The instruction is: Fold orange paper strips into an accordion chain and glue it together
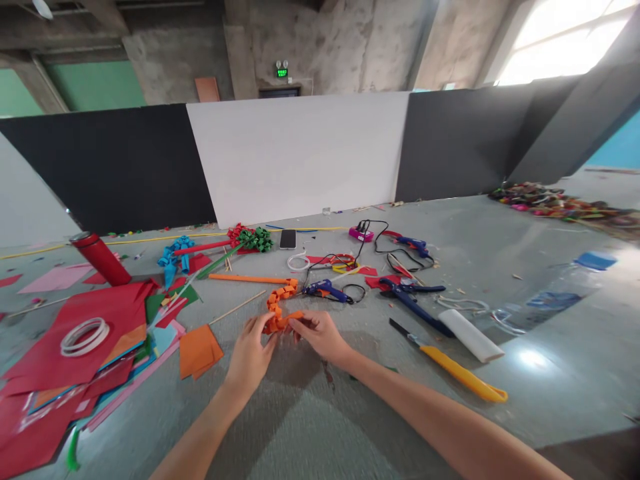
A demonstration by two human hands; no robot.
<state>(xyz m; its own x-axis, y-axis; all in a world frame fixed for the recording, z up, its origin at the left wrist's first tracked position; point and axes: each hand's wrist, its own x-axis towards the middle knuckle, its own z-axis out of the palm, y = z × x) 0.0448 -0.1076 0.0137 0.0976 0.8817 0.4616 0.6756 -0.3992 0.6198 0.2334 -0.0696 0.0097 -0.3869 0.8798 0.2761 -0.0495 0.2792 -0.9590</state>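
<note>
An orange folded paper chain point(276, 298) curves down from an orange strip-wrapped stick point(250, 278) to my hands. My left hand point(253, 347) pinches the chain's near end from the left. Between the thumb and fingers of my right hand point(320, 335) is a short orange strip point(294, 317) at that same end. Orange paper sheets point(200, 350) lie left of my left hand. A thin wooden stick point(239, 307) rests just beyond them. The blue glue gun point(327, 290) lies a little beyond my right hand.
Red sheets point(95, 327) with white rings, a red bottle point(101, 259) and paper flowers point(255, 239) are at left. A phone point(288, 239) and pink power socket point(361, 233) lie farther back. Rightward are blue pliers point(420, 308), a yellow knife point(460, 372), a white roll point(471, 335) and a plastic bottle point(560, 293).
</note>
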